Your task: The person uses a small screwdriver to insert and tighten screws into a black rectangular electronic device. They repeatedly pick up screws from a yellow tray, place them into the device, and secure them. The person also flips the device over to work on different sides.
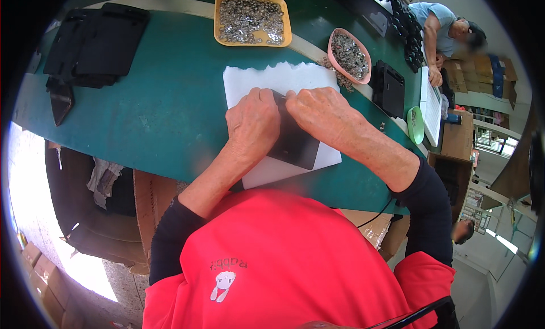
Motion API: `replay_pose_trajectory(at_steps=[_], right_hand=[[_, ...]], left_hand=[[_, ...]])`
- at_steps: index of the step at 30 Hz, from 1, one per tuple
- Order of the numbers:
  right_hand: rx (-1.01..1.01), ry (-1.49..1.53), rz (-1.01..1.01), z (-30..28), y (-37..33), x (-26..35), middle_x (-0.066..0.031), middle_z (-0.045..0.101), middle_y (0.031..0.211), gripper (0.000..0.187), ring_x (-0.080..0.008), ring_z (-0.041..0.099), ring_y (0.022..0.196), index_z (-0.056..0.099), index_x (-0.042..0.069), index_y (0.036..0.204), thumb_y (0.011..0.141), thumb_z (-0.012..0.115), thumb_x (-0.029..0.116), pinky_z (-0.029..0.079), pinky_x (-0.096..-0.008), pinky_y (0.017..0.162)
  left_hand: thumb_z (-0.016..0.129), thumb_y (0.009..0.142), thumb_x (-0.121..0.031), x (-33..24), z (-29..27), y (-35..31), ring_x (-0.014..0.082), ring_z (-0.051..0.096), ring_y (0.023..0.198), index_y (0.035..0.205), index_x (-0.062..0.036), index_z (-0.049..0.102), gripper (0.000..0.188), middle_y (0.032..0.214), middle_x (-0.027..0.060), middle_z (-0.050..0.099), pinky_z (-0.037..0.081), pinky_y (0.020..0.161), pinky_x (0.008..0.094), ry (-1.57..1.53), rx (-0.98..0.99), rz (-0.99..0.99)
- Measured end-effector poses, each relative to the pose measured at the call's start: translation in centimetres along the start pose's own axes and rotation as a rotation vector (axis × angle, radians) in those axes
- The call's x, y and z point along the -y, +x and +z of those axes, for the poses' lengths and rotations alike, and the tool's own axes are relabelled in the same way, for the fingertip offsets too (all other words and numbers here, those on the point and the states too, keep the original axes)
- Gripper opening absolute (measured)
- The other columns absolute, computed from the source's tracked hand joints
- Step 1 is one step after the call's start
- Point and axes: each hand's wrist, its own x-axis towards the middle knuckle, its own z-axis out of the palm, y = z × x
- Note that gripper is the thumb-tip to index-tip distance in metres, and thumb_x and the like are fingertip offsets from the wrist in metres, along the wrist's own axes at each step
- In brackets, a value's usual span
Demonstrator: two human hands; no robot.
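A flat black plastic panel lies on a white sheet with a ragged far edge, in front of me on the table. My left hand is closed over the panel's left side, its fingers curled at the far end. My right hand is closed at the far right part of the same panel, knuckles up. Both sets of fingertips are mostly hidden, and whether they hold some small part as well cannot be seen.
The green table bears stacked black panels at the left. Beyond the sheet stand a yellow tray and a pink tray of small metal pieces. Black parts and a green dish sit right. Another person works far right.
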Motion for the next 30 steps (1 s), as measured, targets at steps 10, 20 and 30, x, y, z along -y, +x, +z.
replay_pose_trajectory(at_steps=[10,20,30], right_hand=[[-0.069,0.006,-0.020,1.4,-0.1,-2.2,-0.0204,0.066,0.076,0.019,-0.0352,0.066,0.068,0.062,-0.001,0.098,0.080,0.056,0.001,0.052,-0.0442,0.058],[-0.163,0.141,0.186,4.2,-3.7,-1.1,-0.0154,0.064,0.080,0.051,-0.0332,0.065,0.070,0.050,0.011,0.136,0.086,0.055,0.004,0.051,-0.0422,0.060],[-0.439,0.202,0.098,5.8,-3.6,-1.1,-0.0081,0.057,0.072,0.044,-0.0246,0.062,0.061,0.061,0.013,0.126,0.083,0.057,0.003,0.050,-0.0333,0.051]], left_hand=[[0.063,0.084,-0.017,-0.4,-0.7,0.2,0.0368,0.063,0.085,0.097,-0.0008,0.057,0.022,0.094,0.0173,0.063,0.050,0.071,0.0465,-0.002,-0.010,-0.019],[0.065,0.084,-0.020,-0.4,-0.7,-0.5,0.0357,0.064,0.087,0.103,-0.0010,0.059,0.027,0.097,0.0164,0.065,0.050,0.072,0.0441,-0.001,-0.062,-0.008],[0.066,0.084,-0.019,-0.4,-0.7,-0.4,0.0344,0.065,0.084,0.104,-0.0031,0.060,0.026,0.093,0.0149,0.066,0.050,0.071,0.0424,0.000,-0.056,-0.020]])
